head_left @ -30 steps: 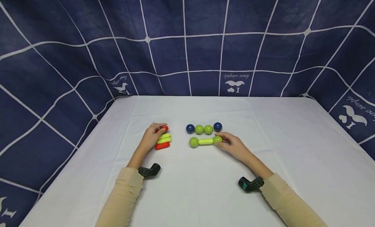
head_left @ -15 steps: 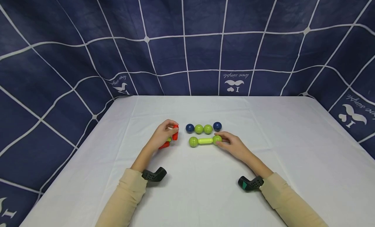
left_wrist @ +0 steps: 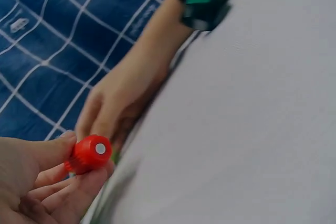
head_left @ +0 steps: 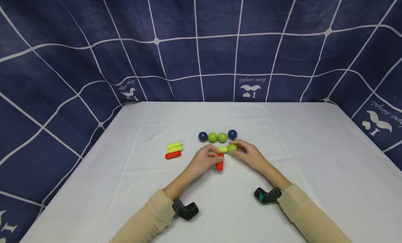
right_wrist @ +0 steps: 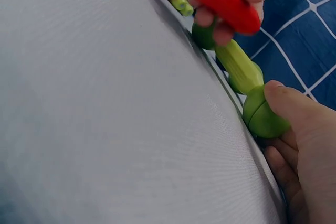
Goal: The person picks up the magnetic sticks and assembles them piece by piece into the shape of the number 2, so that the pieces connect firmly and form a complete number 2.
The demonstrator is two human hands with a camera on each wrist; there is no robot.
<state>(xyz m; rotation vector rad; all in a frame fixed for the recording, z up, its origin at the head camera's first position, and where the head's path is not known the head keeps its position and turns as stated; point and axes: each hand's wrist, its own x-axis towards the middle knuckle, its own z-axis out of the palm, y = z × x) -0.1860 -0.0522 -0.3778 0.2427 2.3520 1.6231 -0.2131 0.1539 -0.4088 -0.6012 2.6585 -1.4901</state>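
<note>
My left hand (head_left: 202,161) pinches a red rod (head_left: 219,165) between thumb and fingers. The left wrist view shows a round silver spot on the end of this red rod (left_wrist: 88,155). My right hand (head_left: 252,156) holds a light-green ball (head_left: 232,148) at the right end of a yellow-green rod (head_left: 222,149). In the right wrist view, a second green ball (right_wrist: 203,34) is joined to the far end of that yellow-green rod (right_wrist: 239,65). The left hand covers that far ball in the head view, and its red rod hangs close over the joined piece.
Behind the hands stands a row of balls: a blue ball (head_left: 202,136), two green balls (head_left: 212,137) and another blue ball (head_left: 232,134). Two yellow-green rods (head_left: 174,147) and a red rod (head_left: 173,155) lie at the left on the white tablecloth (head_left: 125,201).
The left hand has picked up a red rod from the left group and carried it right, close to the right hand, turning it toward the body. The right hand stays on its ball.
</note>
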